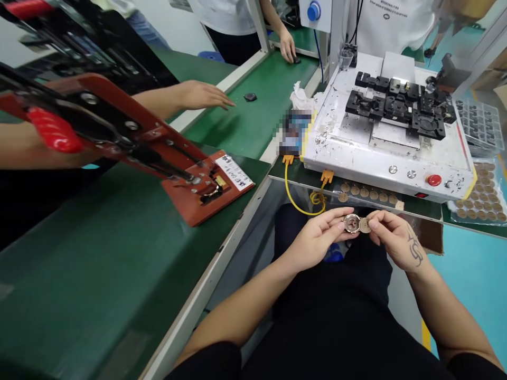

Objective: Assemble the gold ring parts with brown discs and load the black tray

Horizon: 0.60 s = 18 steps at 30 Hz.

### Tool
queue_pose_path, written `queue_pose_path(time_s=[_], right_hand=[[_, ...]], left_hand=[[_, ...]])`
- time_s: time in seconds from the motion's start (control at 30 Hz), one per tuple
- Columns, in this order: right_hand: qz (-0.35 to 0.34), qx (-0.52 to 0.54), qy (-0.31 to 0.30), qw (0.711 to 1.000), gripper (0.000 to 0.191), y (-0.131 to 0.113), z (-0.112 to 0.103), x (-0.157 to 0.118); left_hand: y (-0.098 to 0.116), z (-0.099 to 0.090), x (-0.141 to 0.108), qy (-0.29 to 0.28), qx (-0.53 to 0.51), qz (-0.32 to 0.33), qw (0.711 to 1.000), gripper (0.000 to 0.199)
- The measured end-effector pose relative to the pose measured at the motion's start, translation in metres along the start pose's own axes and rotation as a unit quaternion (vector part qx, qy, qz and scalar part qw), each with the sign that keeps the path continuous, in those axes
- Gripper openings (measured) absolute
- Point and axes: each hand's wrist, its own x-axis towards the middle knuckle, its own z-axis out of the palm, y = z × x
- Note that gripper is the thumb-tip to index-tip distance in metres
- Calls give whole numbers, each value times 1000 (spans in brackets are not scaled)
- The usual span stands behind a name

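Observation:
My left hand [317, 235] pinches a small round watch case [351, 224] by its edge, thumb on top and fingers below. The case has a shiny gold-toned rim. Close beside it on the right, my right hand [392, 237] grips a flat, round tan sticker [364, 226] between thumb and fingers. The sticker's left edge meets the case's rim or overlaps it; I cannot tell which. Both hands are above my lap, in front of the white machine [356, 148].
Round tan stickers lie in a strip [368, 194] under the machine and on a sheet [481, 192] at right. Black fixtures [400, 105] top the machine. A yellow cable [291, 192] hangs nearby. Left stands a red-brown clamp press [206, 192]; a co-worker's hand [204, 96] reaches over the green belt [253, 124].

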Motion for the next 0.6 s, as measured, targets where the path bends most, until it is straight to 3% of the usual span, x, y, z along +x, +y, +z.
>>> queue_pose_path(time_s=[0.2,0.6], right_hand=[[-105,-125,12,987,36,-9,14,4],[-97,-122,4,988,32,-7,18,4]], left_hand=[[1,2,-2,-7,27,12,1000,51],[0,5,-5,-2,44,15,999,47]])
